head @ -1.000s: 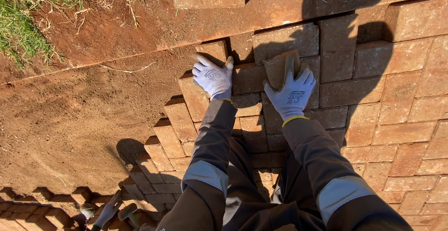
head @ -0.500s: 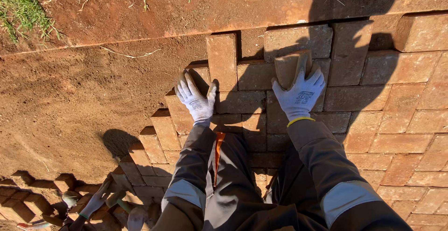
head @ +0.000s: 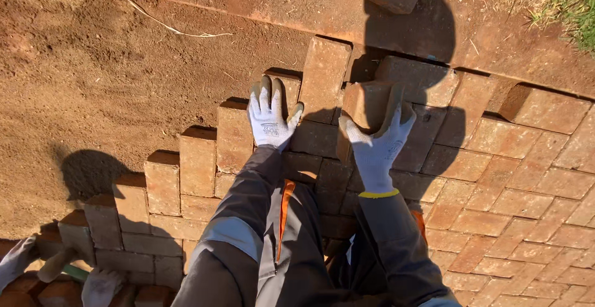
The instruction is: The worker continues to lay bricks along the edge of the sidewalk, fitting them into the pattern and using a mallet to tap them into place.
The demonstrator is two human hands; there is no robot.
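Fingers of your right hand (head: 377, 142) clasp a reddish paving brick (head: 367, 103), lifting it just above the laid paving (head: 496, 177) near the centre of view. Your left hand (head: 269, 116), at nine o'clock of the brick, lies flat with fingers spread, gripping nothing, on a laid paver (head: 282, 87) at the stepped edge. Bare levelled sand (head: 105, 77) stretches toward ten o'clock. At seven o'clock another person's gloved hand (head: 102, 285) rests by a mallet handle (head: 59, 265).
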